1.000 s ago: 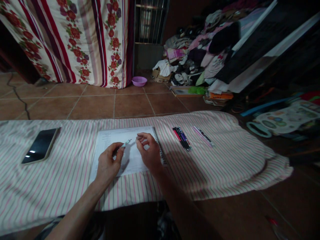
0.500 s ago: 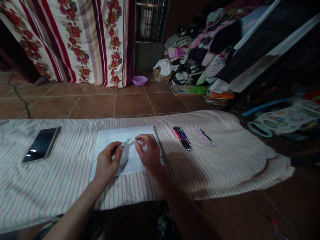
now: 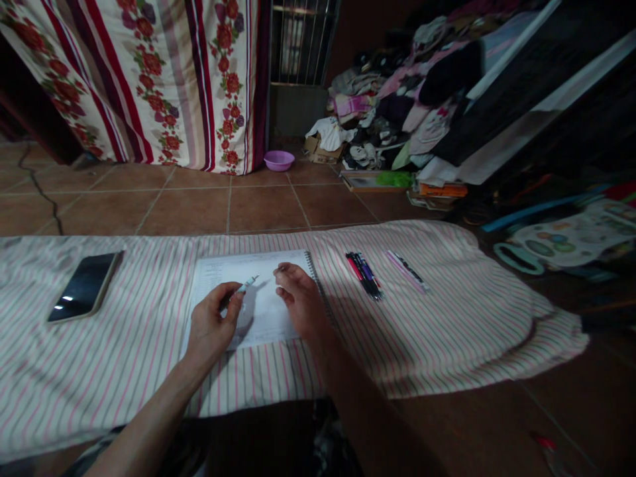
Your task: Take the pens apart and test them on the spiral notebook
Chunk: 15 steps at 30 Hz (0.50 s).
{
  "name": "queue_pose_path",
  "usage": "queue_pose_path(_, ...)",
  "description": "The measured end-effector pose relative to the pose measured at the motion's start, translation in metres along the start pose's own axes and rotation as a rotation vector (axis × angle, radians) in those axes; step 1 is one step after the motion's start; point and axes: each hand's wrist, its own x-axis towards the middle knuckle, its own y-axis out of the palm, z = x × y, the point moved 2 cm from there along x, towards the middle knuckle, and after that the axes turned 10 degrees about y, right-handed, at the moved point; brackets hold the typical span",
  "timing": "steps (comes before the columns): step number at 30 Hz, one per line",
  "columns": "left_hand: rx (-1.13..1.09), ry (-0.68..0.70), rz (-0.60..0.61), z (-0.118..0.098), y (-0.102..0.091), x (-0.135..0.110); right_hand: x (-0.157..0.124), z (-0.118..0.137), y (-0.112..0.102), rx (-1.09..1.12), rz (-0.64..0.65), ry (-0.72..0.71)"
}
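Over the open spiral notebook (image 3: 268, 315), my left hand (image 3: 213, 321) is closed around a light blue pen (image 3: 247, 283). The pen's narrow tip points up and to the right. My right hand (image 3: 301, 295) is a short way right of that tip, thumb and fingers pinched together. A small dark bit shows at its fingertips, too small to name. Right of the notebook lies a bunch of pens (image 3: 365, 275), black, red and purple. Beyond them two more pens (image 3: 407, 270), one pink and one black and white, rest side by side.
A striped cloth (image 3: 447, 318) covers the low table. A phone (image 3: 84, 288) lies at its left. On the tiled floor (image 3: 199, 199) stand a purple basin (image 3: 279, 160) and a heap of clothes (image 3: 397, 99). A flowered curtain (image 3: 183, 79) hangs at the back.
My right hand has moved slightly right and up, away from the pen tip, and has turned a little. My left hand holds the pen almost in the same place.
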Motion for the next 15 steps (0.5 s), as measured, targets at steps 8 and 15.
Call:
queue_pose_path(8, 0.01, 0.005, -0.011, -0.002, 0.0001, -0.0005, 0.001, -0.0001, 0.0006, 0.419, 0.175, 0.259)
queue_pose_path(15, 0.02, 0.0, 0.006, -0.003, 0.0017, -0.0002, 0.0043, -0.0051, -0.0034, 0.627, 0.254, 0.364)
